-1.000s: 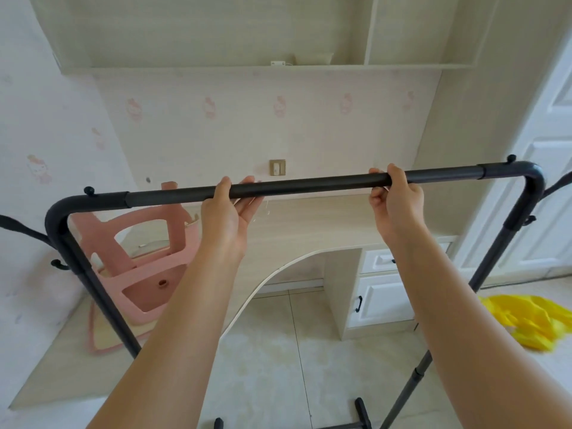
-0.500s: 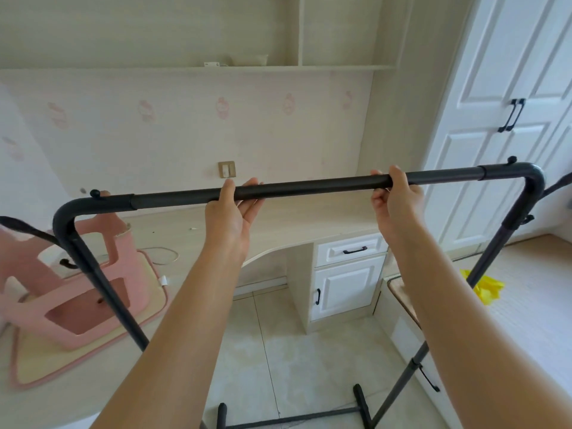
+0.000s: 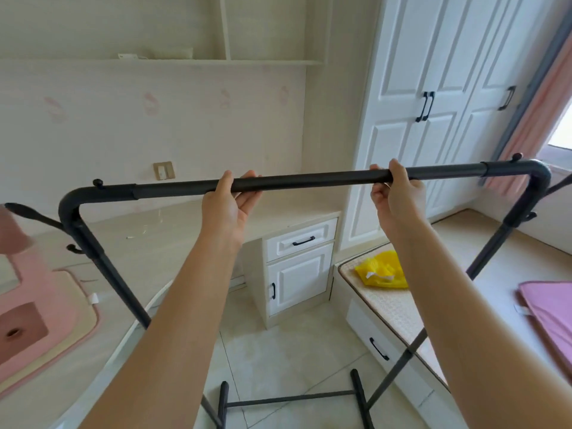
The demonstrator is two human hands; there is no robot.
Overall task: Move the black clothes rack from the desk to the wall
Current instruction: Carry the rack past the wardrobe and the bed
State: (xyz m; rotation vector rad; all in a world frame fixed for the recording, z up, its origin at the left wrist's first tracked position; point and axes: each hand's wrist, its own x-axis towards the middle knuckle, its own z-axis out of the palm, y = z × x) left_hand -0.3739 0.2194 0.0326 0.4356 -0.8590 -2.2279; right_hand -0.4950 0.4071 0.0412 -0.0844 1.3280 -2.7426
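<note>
One black metal-tube clothes rack (image 3: 309,181); two bare hands (image 3: 227,209) (image 3: 394,196); one yellow plastic bag (image 3: 382,270); one pink plastic chair (image 3: 34,289); one pink mat (image 3: 551,314).

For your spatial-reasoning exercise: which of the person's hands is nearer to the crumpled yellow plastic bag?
Right. The right hand grips the black clothes rack bar above the crumpled yellow plastic bag; the left hand grips farther left.

The black metal tube clothes rack (image 3: 309,181) is standing upright, its top bar running level across the view, its foot bars resting on the tiled floor.
</note>
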